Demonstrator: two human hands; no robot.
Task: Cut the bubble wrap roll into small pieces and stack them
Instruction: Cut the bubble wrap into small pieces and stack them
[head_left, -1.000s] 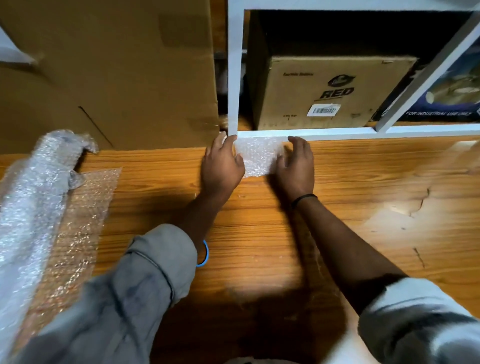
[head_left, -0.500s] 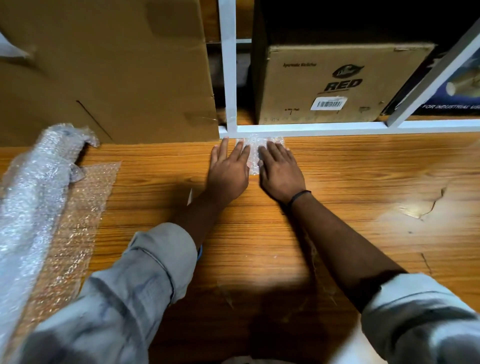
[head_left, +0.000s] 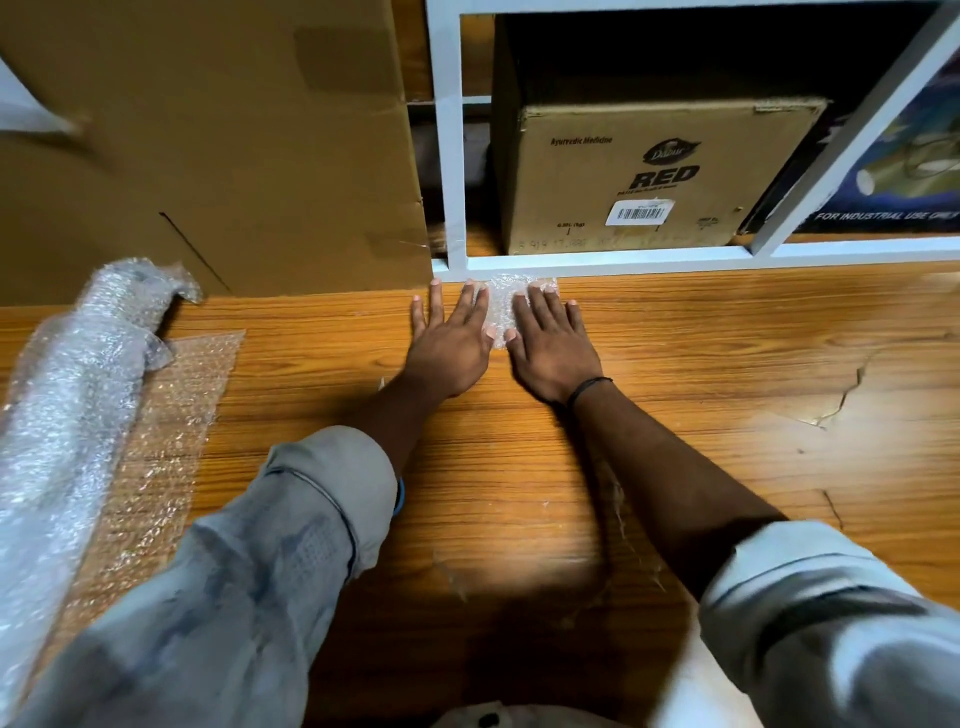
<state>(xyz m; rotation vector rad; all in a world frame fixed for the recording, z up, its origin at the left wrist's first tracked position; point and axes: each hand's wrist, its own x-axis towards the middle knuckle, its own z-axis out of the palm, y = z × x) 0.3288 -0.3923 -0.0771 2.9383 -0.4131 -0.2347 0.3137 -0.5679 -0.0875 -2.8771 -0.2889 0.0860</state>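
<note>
A small stack of cut bubble wrap pieces lies flat on the wooden table, against the white shelf frame. My left hand and my right hand lie palm-down on it with fingers spread, covering most of it. Only a strip between the hands and its far edge show. The bubble wrap roll lies at the left edge of the table, with a loose sheet of wrap unrolled beside it. Neither hand touches the roll.
A large flat cardboard sheet stands against the back left. The white shelf frame runs along the table's far edge, holding a brown carton and a dark printed box. The table veneer is cracked at the right.
Both hands went from gripping the small stack's sides to lying flat on top of it, close together, and have spread slightly since. The view shifted a little.
</note>
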